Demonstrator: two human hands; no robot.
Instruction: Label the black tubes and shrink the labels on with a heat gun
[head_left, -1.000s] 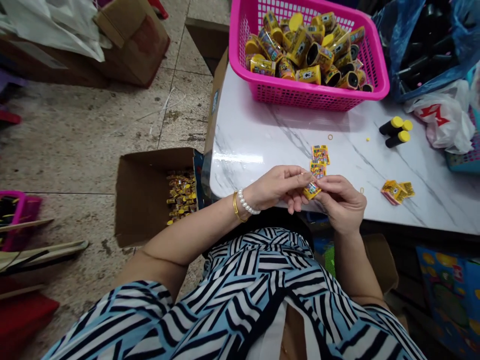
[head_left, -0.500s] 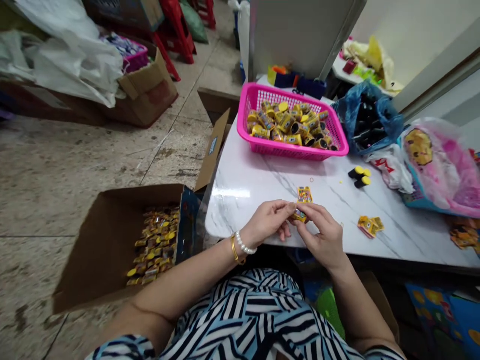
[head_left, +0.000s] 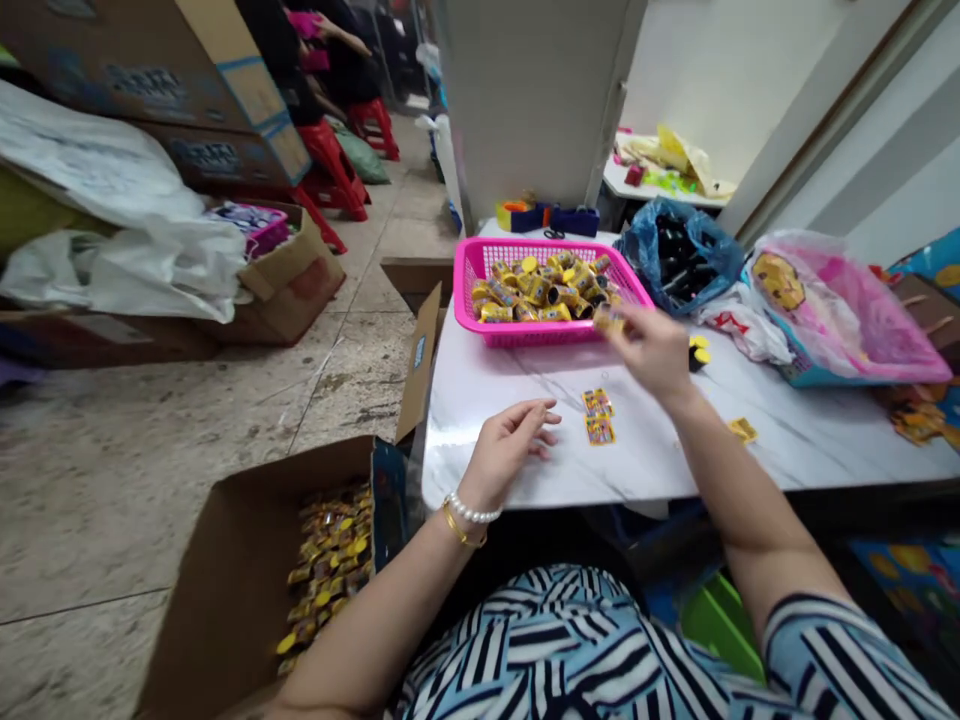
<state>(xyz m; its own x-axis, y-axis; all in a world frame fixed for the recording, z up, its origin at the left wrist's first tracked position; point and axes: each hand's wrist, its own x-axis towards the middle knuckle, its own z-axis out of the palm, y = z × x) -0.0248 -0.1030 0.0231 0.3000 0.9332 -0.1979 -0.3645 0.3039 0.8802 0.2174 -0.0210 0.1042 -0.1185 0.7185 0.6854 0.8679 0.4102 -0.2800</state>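
My right hand (head_left: 652, 350) is raised over the white marble table (head_left: 495, 460), close to the front corner of a pink plastic basket (head_left: 480, 290), pinching a small yellow packet (head_left: 609, 320). The basket is heaped with yellow-capped cylinders (head_left: 532, 295) in printed wrappers. My left hand (head_left: 510, 450) rests near the table's front edge, fingers loosely curled and holding nothing. Two small printed packets (head_left: 598, 403) lie side by side on the marble between my hands. Another yellow packet (head_left: 742, 430) lies further right.
On the floor at left, an open cardboard box (head_left: 247, 570) holds many small yellow packets. A blue bag of black tubes (head_left: 679, 255) and a pink plastic bag (head_left: 840, 310) sit beyond the table. A person (head_left: 292, 60) sits on a red stool in the background.
My hands were together over the table working on a packet. They have parted: my right hand has moved up towards the basket with a packet, and my left has settled on the table.
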